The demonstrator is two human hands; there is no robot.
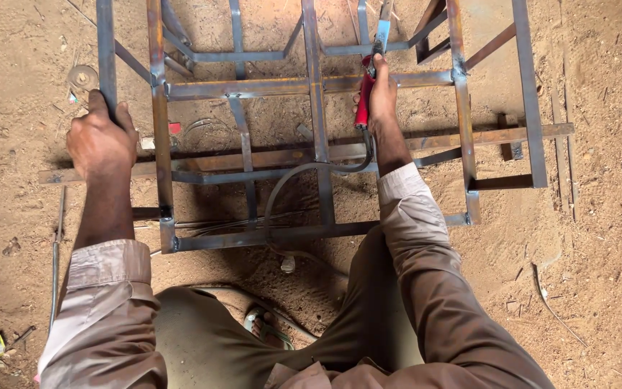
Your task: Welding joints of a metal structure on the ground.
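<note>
A welded frame of square steel tubes [316,108] stands on sandy ground before me. My left hand [101,137] grips the frame's left upright bar near its top. My right hand [381,94] is closed around the red handle of a welding electrode holder [363,97], whose metal jaws point up toward a crossbar joint at the frame's far side. A dark cable [304,173] loops down from the holder across the lower bars toward my legs.
Loose steel bars lie flat under the frame [512,135]. A thin rod [57,245] rests on the sand at left. A round disc [82,75] and small litter sit at the far left. My sandalled foot [268,328] is below the frame.
</note>
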